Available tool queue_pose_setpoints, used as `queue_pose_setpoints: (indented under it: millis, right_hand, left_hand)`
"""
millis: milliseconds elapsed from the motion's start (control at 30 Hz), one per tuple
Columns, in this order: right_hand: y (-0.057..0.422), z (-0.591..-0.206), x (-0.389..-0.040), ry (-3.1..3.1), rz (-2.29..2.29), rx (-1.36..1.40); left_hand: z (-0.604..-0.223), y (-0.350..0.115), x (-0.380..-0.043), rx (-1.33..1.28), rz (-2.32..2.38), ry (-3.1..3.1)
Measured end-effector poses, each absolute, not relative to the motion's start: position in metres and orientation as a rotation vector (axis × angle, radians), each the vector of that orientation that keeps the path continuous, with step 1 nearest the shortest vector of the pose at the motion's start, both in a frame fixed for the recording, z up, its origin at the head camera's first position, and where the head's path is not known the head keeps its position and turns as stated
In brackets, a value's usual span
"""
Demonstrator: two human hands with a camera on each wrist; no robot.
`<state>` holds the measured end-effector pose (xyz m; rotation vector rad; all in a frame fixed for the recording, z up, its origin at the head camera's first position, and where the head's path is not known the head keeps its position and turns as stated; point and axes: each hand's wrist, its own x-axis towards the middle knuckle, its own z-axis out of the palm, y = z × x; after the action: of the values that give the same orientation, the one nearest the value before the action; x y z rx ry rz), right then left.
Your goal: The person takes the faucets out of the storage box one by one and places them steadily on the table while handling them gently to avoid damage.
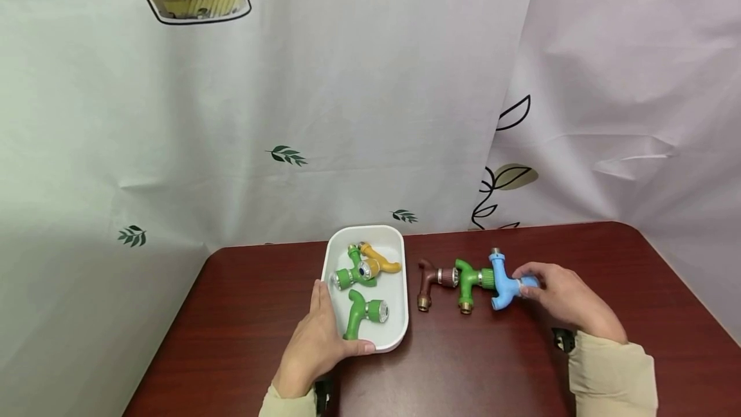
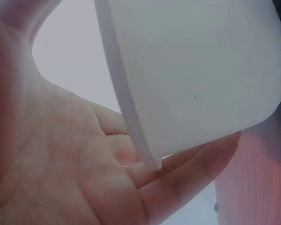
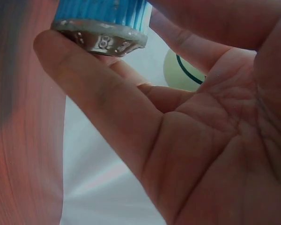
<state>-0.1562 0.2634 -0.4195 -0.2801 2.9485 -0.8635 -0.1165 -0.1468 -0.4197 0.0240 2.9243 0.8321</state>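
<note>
My left hand [image 1: 315, 340] rests against the near left corner of a white tray [image 1: 399, 333], its fingers straight along the side wall and its thumb along the front rim. The left wrist view shows the tray wall [image 2: 201, 70] close up, before the palm. Inside the tray lie a yellow tap [image 1: 383, 261] and a green tap [image 1: 354, 275], overlapping, with another green tap [image 1: 360, 313] nearer me. My right hand [image 1: 570, 295] pinches the knob of a blue tap [image 1: 505, 282] between thumb and fingers. The ribbed blue knob [image 3: 103, 11] shows at the fingertips in the right wrist view.
Left of the blue tap, a green tap [image 1: 467, 283] and a brown tap [image 1: 428, 282] line up on the dark red wooden table [image 1: 463, 372]. A white curtain [image 1: 347, 95] with printed leaves hangs behind the table's back edge.
</note>
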Motion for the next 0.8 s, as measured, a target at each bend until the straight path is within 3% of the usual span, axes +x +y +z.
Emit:
queue_pose_setpoints:
  millis: [800]
  right_hand:
    - [0.2705, -0.4270, -0.1595, 2.859, -0.875, -0.211]
  left_hand:
    - [-0.4199, -0.1466, -0.1162, 0.037, 0.842, 2.921]
